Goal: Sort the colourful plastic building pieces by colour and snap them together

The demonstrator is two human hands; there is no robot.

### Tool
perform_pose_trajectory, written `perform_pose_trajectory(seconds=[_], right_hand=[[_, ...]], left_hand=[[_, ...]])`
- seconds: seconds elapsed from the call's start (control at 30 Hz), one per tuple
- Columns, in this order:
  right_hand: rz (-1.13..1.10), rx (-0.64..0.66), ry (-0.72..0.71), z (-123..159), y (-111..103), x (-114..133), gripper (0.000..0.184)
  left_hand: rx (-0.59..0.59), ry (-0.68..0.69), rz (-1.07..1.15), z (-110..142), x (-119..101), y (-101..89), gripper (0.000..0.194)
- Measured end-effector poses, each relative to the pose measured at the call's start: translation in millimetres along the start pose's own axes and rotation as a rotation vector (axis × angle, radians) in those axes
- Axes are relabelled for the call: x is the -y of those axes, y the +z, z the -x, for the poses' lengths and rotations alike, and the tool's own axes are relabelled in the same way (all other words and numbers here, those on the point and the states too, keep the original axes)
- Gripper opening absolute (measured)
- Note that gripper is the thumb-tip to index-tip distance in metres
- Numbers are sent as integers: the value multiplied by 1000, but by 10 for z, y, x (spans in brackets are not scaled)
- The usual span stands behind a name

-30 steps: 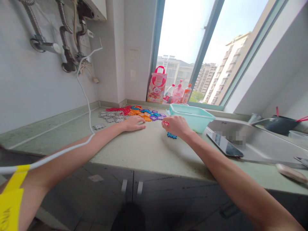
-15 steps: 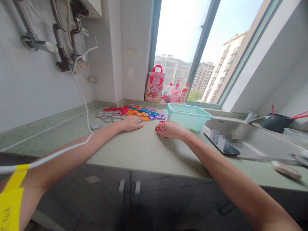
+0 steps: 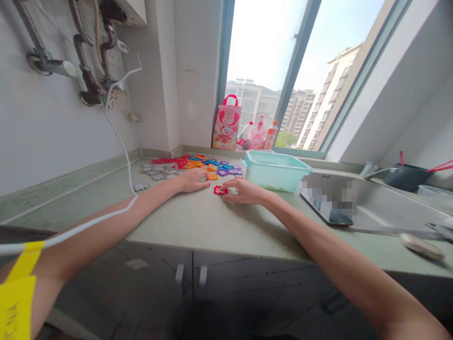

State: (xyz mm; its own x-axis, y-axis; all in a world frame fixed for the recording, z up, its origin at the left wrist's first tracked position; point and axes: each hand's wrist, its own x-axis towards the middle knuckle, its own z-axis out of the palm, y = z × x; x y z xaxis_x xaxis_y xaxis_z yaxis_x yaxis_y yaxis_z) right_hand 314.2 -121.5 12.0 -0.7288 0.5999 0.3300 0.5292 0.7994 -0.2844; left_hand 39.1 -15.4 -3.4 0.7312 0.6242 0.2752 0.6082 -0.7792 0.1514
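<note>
My right hand (image 3: 246,191) is over the counter with thumb and fingers pinched on a red notched puzzle piece (image 3: 219,190), which lies at or just above the countertop. Another red piece (image 3: 239,178) shows in part behind those fingers. My left hand (image 3: 194,180) rests on the counter, fingers apart and slightly bent, with nothing visible in it. Beyond it spreads a heap of flat notched pieces: grey pieces (image 3: 161,171), red pieces (image 3: 177,162), orange pieces (image 3: 193,164), blue pieces (image 3: 211,162) and purple pieces (image 3: 230,170).
A mint-green plastic bin (image 3: 279,174) stands right of the pieces. Farther right are a phone (image 3: 327,210), the steel sink (image 3: 382,215) and a pale rounded object (image 3: 421,246). A white cable (image 3: 122,141) crosses my left forearm. Bottles (image 3: 257,137) stand by the window.
My right hand has shifted slightly left and turned, and the red piece now sticks out toward my left hand. My left fingers have curled a little.
</note>
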Motion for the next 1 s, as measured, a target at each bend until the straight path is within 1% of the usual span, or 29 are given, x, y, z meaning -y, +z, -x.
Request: perform_pose_trajectory(seconds=[0.1,0.2,0.4,0.53,0.6,0.67,0.77,0.87,0.93,1.0], right_hand=[[-2,17,16,4,7,-59,21],[22,22,49,9,10,-100,20],[43,32,76,14,-11,-97,21],[45,48,95,13,-18,-87,21],[39,50,96,14,-17,-85,21],[39,55,99,17,-16,-81,22],[55,56,115,20,-18,-72,22],[45,69,120,17,-23,-67,23],[35,79,120,14,-25,-64,23],[45,78,122,13,-27,-59,23]], left_hand=[[1,36,27,12,-31,-18,43],[11,9,-7,16,-55,-29,44],[44,-98,-101,2,-48,-17,62],[83,-116,-95,1,-50,-13,69],[73,-114,-119,4,-48,-19,71],[31,-132,-183,8,-32,-25,73],[-10,-217,-293,18,26,-26,73],[6,-368,-355,29,117,-45,78],[13,-437,-377,39,204,-109,85],[6,-471,-388,62,334,-237,88]])
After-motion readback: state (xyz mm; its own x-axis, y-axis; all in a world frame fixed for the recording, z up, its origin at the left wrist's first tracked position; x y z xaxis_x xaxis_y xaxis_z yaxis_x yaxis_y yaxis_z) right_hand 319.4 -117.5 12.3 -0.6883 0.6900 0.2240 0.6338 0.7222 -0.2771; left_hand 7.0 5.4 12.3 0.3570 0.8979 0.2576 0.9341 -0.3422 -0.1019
